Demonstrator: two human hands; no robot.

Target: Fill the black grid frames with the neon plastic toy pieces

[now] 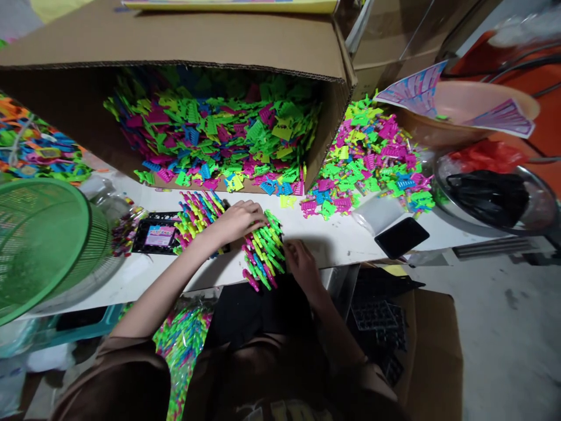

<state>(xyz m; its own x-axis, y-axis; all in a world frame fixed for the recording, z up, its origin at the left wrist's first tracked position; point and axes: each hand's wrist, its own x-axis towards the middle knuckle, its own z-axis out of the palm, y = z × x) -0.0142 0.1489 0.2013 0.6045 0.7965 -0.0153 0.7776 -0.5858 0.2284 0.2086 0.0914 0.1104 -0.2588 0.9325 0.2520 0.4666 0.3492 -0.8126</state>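
Note:
Bright plastic sticks (265,251) in green, pink, yellow and blue stand in tight slanted rows at the table's front edge. My left hand (242,222) reaches over their far end, fingers bent and pressed together at the top rows; what is between the fingertips is hidden. At their right side is my right hand (303,268), its fingers closed near the edge of the rows, and I cannot make out what they hold. Just left, a similar batch of sticks (199,216) fills part of a black tray (139,240) with a printed label card (160,235).
Behind, a large cardboard box (197,35) lies open towards me, full of small coloured plastic pieces (210,134). More pieces (372,155) are heaped to its right. A green basket (39,251) stands left; a black phone (402,237) and a metal bowl (541,202) are right.

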